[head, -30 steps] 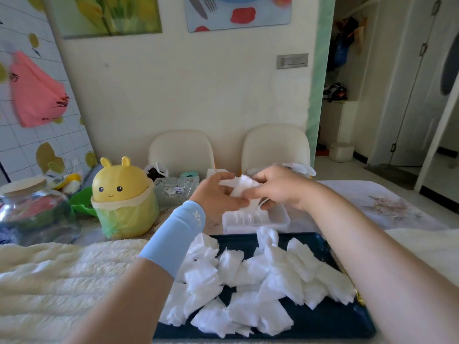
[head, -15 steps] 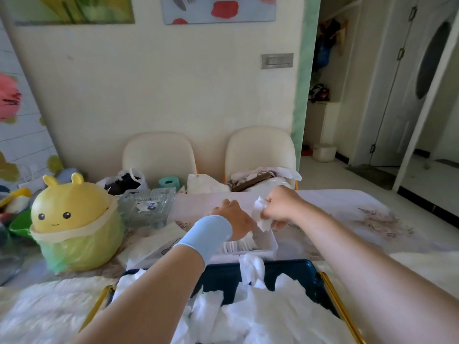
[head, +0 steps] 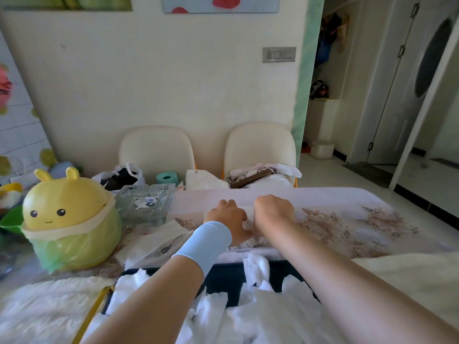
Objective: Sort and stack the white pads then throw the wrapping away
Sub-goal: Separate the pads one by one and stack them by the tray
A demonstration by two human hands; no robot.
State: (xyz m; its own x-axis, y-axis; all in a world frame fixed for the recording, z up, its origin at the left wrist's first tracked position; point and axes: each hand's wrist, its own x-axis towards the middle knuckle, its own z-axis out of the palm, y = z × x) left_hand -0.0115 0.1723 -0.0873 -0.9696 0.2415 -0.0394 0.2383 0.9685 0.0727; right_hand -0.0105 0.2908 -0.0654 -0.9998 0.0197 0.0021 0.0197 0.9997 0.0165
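Plainly, the white pads (head: 260, 319) heaped on the dark tray (head: 223, 281) at bottom centre look soft, light and floppy; pinch one by an edge; left hand (head: 227, 219) and right hand (head: 273, 212) curl mid-frame; whether they hold anything, I cannot tell.

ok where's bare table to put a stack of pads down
Free: the patterned tablecloth right of the right hand, out to the table edge, and the strip beyond it and the left hand. Crowded: yellow bin, glass dish and paper packets on the left; the dark tray is heaped with white pads.
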